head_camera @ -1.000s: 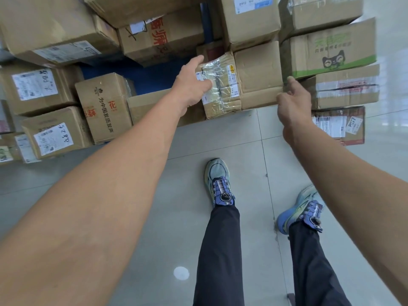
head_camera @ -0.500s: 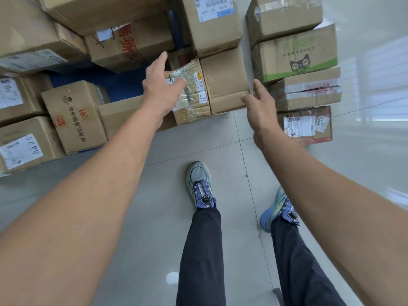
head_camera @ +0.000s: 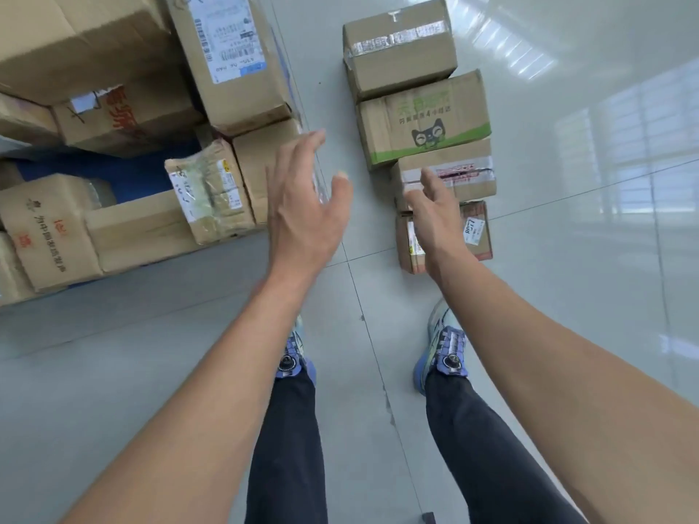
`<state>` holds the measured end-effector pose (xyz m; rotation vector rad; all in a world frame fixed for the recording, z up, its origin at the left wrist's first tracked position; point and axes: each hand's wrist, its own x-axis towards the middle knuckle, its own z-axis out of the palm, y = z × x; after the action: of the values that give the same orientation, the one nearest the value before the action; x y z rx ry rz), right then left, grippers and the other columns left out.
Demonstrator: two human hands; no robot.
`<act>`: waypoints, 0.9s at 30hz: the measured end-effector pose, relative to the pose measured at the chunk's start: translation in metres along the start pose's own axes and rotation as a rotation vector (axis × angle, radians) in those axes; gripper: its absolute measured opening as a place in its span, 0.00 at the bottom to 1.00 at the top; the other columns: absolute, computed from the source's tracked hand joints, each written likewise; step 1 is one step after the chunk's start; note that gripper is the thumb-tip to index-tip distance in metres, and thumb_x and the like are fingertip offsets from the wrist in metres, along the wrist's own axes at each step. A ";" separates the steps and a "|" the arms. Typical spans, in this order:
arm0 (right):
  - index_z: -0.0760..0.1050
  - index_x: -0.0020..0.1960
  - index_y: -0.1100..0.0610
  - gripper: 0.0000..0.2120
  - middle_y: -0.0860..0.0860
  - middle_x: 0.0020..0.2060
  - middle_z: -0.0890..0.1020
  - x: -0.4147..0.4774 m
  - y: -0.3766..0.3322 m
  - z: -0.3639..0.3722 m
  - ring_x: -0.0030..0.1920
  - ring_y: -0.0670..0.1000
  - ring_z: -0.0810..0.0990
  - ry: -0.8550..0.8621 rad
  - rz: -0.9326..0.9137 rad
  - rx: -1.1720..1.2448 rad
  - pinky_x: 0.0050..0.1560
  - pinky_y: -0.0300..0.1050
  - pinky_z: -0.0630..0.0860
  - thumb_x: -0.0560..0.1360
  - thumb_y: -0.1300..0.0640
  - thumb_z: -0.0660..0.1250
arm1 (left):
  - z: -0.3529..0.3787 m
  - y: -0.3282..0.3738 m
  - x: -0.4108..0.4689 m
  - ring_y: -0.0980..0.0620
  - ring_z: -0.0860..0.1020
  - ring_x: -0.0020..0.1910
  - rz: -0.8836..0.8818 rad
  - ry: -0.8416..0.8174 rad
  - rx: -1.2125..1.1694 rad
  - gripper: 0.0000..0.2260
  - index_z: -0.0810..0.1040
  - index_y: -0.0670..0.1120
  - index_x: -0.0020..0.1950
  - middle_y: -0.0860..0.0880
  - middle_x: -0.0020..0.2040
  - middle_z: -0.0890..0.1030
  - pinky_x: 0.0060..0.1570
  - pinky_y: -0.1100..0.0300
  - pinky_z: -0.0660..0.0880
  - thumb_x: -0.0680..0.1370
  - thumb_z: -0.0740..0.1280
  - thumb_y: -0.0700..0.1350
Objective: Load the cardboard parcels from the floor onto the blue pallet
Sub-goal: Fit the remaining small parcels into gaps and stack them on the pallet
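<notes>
The blue pallet (head_camera: 113, 172) at left shows between stacked cardboard parcels. A tape-wrapped parcel (head_camera: 210, 192) and a plain brown parcel (head_camera: 261, 164) rest at its right edge. On the floor to the right lies a row of parcels: a taped box (head_camera: 401, 47), a green-printed box (head_camera: 427, 115), a box with red tape (head_camera: 457, 173) and a small labelled box (head_camera: 476, 230). My left hand (head_camera: 306, 198) hovers open, apart from the plain parcel. My right hand (head_camera: 435, 213) is open above the small labelled box and holds nothing.
Large boxes (head_camera: 87, 47) and a tall labelled box (head_camera: 234, 54) pile up at upper left. A box with red characters (head_camera: 41, 228) stands at far left. Grey floor tiles (head_camera: 567, 259) stretch to the right. My two feet in blue shoes (head_camera: 293, 357) stand below the hands.
Both hands have come off the plain brown parcel on the pallet and swung right, fingers spread. The view has turned right toward the floor parcels.
</notes>
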<state>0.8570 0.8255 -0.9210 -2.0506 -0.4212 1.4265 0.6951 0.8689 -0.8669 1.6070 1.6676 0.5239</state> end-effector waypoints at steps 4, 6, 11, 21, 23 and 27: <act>0.61 0.81 0.51 0.30 0.48 0.79 0.67 0.034 0.015 -0.054 0.75 0.48 0.68 0.001 0.033 -0.056 0.77 0.51 0.63 0.80 0.58 0.62 | 0.088 0.011 -0.005 0.47 0.71 0.71 -0.131 -0.167 -0.056 0.24 0.71 0.42 0.76 0.45 0.71 0.74 0.72 0.58 0.64 0.80 0.66 0.45; 0.61 0.81 0.50 0.31 0.49 0.78 0.68 0.055 0.023 -0.078 0.76 0.51 0.68 -0.008 0.052 -0.067 0.77 0.55 0.64 0.80 0.58 0.62 | 0.125 0.005 0.002 0.48 0.69 0.73 -0.293 -0.230 -0.103 0.26 0.68 0.45 0.79 0.45 0.73 0.72 0.70 0.61 0.63 0.81 0.66 0.46; 0.62 0.81 0.51 0.30 0.46 0.67 0.77 0.115 0.049 -0.124 0.68 0.47 0.77 0.032 0.078 -0.126 0.63 0.43 0.76 0.80 0.58 0.62 | 0.196 -0.018 0.029 0.48 0.60 0.81 -0.594 -0.348 -0.232 0.34 0.56 0.49 0.85 0.48 0.83 0.61 0.78 0.47 0.60 0.81 0.65 0.52; 0.61 0.81 0.54 0.28 0.44 0.62 0.76 0.177 0.086 -0.137 0.46 0.37 0.79 -0.009 0.130 -0.143 0.29 0.26 0.73 0.82 0.60 0.61 | 0.249 -0.050 0.038 0.47 0.70 0.72 -0.798 -0.383 -0.349 0.32 0.66 0.49 0.80 0.51 0.76 0.71 0.64 0.53 0.69 0.77 0.65 0.57; 0.65 0.78 0.55 0.26 0.46 0.64 0.79 0.177 0.085 -0.136 0.56 0.45 0.81 -0.033 0.135 -0.131 0.40 0.32 0.76 0.81 0.59 0.62 | 0.247 -0.048 0.038 0.56 0.75 0.58 -0.753 -0.367 -0.381 0.19 0.77 0.52 0.65 0.57 0.59 0.78 0.51 0.55 0.70 0.76 0.65 0.56; 0.63 0.80 0.56 0.28 0.45 0.65 0.74 0.160 0.070 -0.139 0.62 0.47 0.73 0.014 0.073 -0.083 0.56 0.36 0.67 0.81 0.57 0.64 | 0.228 -0.030 0.032 0.59 0.73 0.62 -0.674 -0.277 -0.471 0.13 0.78 0.61 0.62 0.59 0.62 0.78 0.59 0.52 0.69 0.78 0.64 0.55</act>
<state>1.0403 0.8215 -1.0496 -2.1611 -0.4097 1.4588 0.8471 0.8497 -1.0414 0.6830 1.5957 0.2918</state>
